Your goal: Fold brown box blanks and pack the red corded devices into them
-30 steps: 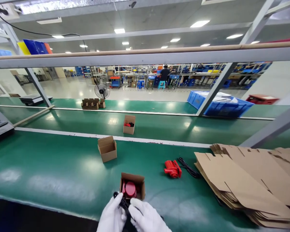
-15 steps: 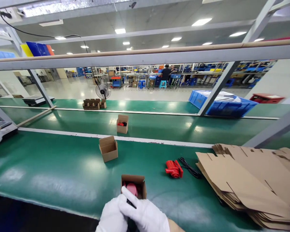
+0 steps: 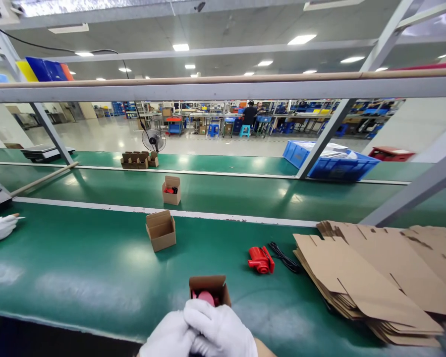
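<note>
My left hand (image 3: 171,333) and my right hand (image 3: 220,328), both in white gloves, are pressed together at the near side of an open cardboard box (image 3: 211,282). Their fingers are curled in, and whatever they hold is hidden behind the gloves. Inside that box shows a red part (image 3: 206,297), partly covered by my right fingers. To the right, a red plastic air pump (image 3: 260,260) lies on the green table beside a coiled black cord (image 3: 285,258). An open small box (image 3: 161,231) stands farther away, with nothing visible inside.
Flat cardboard blanks (image 3: 360,277) are stacked at the right. On the green belt (image 3: 223,196) stands a box with red and black contents (image 3: 171,191). Another person's gloved hand (image 3: 0,229) reaches in from the left. A blue crate (image 3: 334,166) sits behind a grey post.
My right fingers have curled down, covering the dark thing that showed between my hands. The filled box on the belt has shifted left. Another person's hand has come farther in at left.
</note>
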A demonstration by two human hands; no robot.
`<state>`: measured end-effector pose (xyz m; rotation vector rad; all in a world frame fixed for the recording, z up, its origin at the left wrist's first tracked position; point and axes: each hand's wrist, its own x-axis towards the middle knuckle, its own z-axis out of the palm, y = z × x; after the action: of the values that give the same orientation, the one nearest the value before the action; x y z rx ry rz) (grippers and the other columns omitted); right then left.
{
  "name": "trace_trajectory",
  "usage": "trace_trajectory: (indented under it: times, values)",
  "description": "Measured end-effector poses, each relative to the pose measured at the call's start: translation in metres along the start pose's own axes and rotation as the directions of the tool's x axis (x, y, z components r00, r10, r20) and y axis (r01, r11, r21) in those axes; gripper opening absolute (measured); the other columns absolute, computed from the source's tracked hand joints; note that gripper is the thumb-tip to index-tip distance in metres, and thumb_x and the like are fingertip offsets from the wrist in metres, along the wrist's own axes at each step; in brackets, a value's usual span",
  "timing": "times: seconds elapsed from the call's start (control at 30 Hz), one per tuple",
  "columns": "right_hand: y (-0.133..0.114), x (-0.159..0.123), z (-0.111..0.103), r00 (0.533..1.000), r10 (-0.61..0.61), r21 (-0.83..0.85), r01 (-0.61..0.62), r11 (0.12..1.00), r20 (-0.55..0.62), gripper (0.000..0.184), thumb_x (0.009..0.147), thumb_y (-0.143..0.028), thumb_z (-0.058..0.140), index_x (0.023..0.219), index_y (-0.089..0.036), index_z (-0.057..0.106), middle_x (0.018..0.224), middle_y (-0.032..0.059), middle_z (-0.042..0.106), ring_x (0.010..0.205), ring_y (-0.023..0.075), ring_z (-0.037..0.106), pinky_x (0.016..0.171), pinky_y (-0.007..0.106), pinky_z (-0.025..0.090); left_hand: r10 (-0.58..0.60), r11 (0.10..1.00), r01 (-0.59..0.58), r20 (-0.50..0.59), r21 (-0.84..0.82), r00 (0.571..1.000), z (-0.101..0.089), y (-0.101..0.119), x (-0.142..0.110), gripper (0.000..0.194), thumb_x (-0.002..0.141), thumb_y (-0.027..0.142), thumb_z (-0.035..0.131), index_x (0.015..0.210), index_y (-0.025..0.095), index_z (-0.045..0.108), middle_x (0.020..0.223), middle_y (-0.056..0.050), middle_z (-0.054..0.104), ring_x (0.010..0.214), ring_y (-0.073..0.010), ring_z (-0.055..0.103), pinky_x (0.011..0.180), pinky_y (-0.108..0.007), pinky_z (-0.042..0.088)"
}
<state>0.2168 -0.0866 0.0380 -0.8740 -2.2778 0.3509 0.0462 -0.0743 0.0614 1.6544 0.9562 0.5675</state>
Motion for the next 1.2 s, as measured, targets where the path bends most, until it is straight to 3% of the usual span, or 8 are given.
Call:
trace_trajectory:
  times: [0.1,0.17,0.27,0.47,0.67,0.8,0.97,1.2]
  values:
    - [0.002,-0.001,-0.014,0.991,0.133,0.17,-0.132,0.977,0.006,0.017,0.1,-0.033,0.049,0.091,-0.024,0.06,0.085,0.0003,0.066,0.068,0.0133,0.063,0.06,0.02,0.049,-0.029,0.951,0.068,0.13,-0.302,0.991,-0.003,-0.011,-0.008,0.058,0.086,0.069,0.049,0.1,0.018,0.072,0.086,-0.009,0.074,0.064,-0.0183,0.064,0.057,-0.028,0.051]
    - [0.004,-0.007,-0.019,0.964,0.262,0.263,-0.241,0.934,-0.046,0.01,0.093,-0.027,0.055,0.084,-0.024,0.059,0.079,-0.0015,0.064,0.067,0.0125,0.062,0.063,0.019,0.048,-0.07,0.921,0.062,-0.005,-0.385,0.998,-0.003,-0.022,-0.011,0.066,0.08,0.076,0.051,0.099,0.015,0.069,0.079,-0.009,0.071,0.06,-0.0178,0.062,0.057,-0.029,0.051]
    - [0.007,-0.014,-0.017,0.889,0.416,0.318,-0.344,0.883,-0.194,0.008,0.084,-0.02,0.058,0.076,-0.023,0.056,0.073,-0.0028,0.061,0.063,0.0119,0.06,0.061,0.019,0.048,-0.074,0.972,0.006,-0.28,-0.237,0.957,0.005,-0.029,-0.002,0.063,0.062,0.056,0.081,0.109,0.018,0.064,0.092,-0.008,0.072,0.086,-0.026,0.069,0.078,-0.037,0.058]
    - [0.016,-0.011,-0.023,0.807,0.516,0.228,-0.466,0.855,-0.286,0.021,0.09,-0.026,0.056,0.069,-0.023,0.052,0.064,-0.0035,0.061,0.057,0.0117,0.061,0.056,0.019,0.048,0.065,0.989,-0.098,-0.272,-0.107,0.96,0.05,-0.029,0.046,0.064,0.067,0.023,0.071,0.128,0.022,0.049,0.116,-0.009,0.07,0.106,-0.025,0.07,0.097,-0.037,0.055]
    - [0.064,0.006,-0.02,0.794,0.285,-0.437,-0.551,0.711,-0.537,0.035,0.103,-0.028,0.037,0.073,-0.021,0.054,0.065,0.001,0.063,0.056,0.0138,0.064,0.053,0.022,0.044,0.205,0.963,-0.011,-0.71,0.268,0.674,0.069,-0.067,0.068,0.044,0.071,0.041,0.068,0.103,0.018,0.049,0.094,-0.014,0.068,0.082,-0.0289,0.072,0.078,-0.044,0.059]
    - [0.092,0.028,-0.001,0.848,0.298,-0.565,-0.517,0.643,-0.438,0.037,0.103,-0.022,0.034,0.077,-0.018,0.059,0.068,0.0065,0.063,0.051,0.0161,0.06,0.048,0.025,0.036,0.206,0.944,0.051,-0.706,0.325,0.677,0.063,-0.072,0.071,0.037,0.073,0.042,0.066,0.097,0.02,0.048,0.087,-0.013,0.067,0.076,-0.0293,0.071,0.07,-0.042,0.059]
    - [0.086,0.045,-0.006,0.956,0.29,-0.604,-0.253,0.756,-0.037,0.02,0.095,-0.025,0.055,0.078,-0.02,0.063,0.074,0.0051,0.069,0.061,0.0178,0.065,0.051,0.025,0.04,0.158,0.941,0.107,-0.698,0.32,0.698,0.048,-0.07,0.069,0.035,0.073,0.043,0.062,0.095,0.02,0.047,0.087,-0.013,0.066,0.079,-0.0306,0.071,0.072,-0.043,0.058]
    - [0.053,0.038,-0.031,0.861,0.46,-0.479,-0.317,0.819,0.216,0.049,0.092,-0.044,0.06,0.132,-0.016,0.058,0.12,0.0105,0.073,0.088,0.0256,0.074,0.069,0.03,0.056,0.13,0.961,0.056,-0.621,0.271,0.773,0.031,-0.068,0.067,0.025,0.077,0.039,0.057,0.092,0.021,0.051,0.088,-0.009,0.062,0.082,-0.0264,0.067,0.077,-0.042,0.056]
